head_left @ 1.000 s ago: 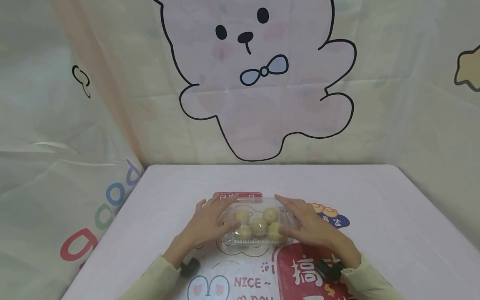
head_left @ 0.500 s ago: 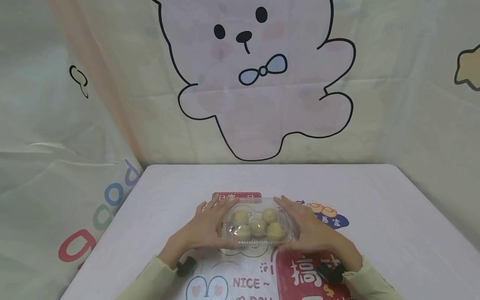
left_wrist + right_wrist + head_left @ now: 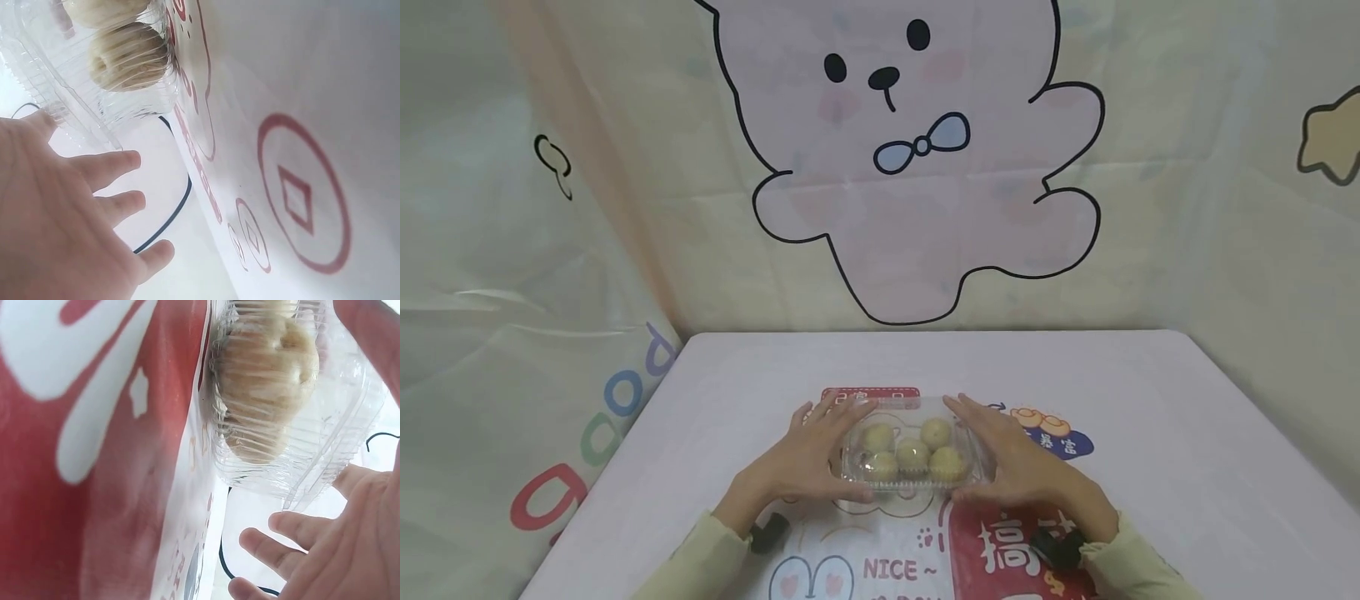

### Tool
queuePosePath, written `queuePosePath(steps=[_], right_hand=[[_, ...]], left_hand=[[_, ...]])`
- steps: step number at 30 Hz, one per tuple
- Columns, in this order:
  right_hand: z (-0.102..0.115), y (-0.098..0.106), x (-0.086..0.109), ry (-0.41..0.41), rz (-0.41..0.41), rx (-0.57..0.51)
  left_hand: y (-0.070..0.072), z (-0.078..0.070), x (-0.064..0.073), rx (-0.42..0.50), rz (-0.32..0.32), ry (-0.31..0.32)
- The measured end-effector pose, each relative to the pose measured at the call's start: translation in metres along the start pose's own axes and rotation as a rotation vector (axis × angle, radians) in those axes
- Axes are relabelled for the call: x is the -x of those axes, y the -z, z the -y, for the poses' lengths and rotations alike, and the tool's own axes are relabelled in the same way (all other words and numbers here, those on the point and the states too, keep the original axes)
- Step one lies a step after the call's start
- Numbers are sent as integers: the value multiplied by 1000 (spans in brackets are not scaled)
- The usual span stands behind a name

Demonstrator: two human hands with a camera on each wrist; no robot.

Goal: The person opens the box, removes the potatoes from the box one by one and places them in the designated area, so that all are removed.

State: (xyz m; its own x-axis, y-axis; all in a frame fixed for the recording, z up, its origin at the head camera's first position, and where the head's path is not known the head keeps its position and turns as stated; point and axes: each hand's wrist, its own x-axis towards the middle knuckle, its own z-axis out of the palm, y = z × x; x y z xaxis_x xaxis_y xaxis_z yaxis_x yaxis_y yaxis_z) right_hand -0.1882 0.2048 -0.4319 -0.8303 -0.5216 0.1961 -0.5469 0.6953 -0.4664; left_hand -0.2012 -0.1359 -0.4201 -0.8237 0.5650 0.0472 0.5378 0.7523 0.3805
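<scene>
A clear plastic clamshell box [image 3: 917, 485] lies on the table with its lid down. Inside it are several round, pale yellow fruits [image 3: 913, 456], each dimpled where the wrist views show them close. My left hand [image 3: 808, 458] grips the box's left end, thumb at the front corner and index finger at the back. On the right end my right hand [image 3: 1022, 458] holds in the same way. In the left wrist view, the index fingertip of the left hand [image 3: 62, 212] meets the box rim; its other fingers spread below. The right wrist view shows the right hand [image 3: 350, 550] likewise.
The white table [image 3: 1150, 417] carries a printed cover with red patches and lettering [image 3: 898, 569]. A curtain with a large cartoon bear [image 3: 910, 208] hangs behind the table's far edge. More curtain [image 3: 512, 333] closes in the left side.
Both thumbs have come down from over the lid to the box's front corners, and the hands have closed in on its ends. The box stays in place, apart from a slight view shift.
</scene>
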Motion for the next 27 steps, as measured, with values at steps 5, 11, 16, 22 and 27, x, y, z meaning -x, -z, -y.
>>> queuePosePath(steps=[5,11,16,22,27], right_hand=[[-2,0,-3,8,-9,5],[-3,1,-6,-30,0,-6],[-5,0,-9,-28,-13,-4],[-7,-1,-14,-39,-23,6],[-8,-2,-19,-56,-31,4]], left_hand=[[0,2,-3,-12,-10,8],[0,4,-9,-12,-22,14],[1,6,-12,-25,-15,26],[3,6,-16,-21,-28,39],[3,10,-19,-15,-43,43]])
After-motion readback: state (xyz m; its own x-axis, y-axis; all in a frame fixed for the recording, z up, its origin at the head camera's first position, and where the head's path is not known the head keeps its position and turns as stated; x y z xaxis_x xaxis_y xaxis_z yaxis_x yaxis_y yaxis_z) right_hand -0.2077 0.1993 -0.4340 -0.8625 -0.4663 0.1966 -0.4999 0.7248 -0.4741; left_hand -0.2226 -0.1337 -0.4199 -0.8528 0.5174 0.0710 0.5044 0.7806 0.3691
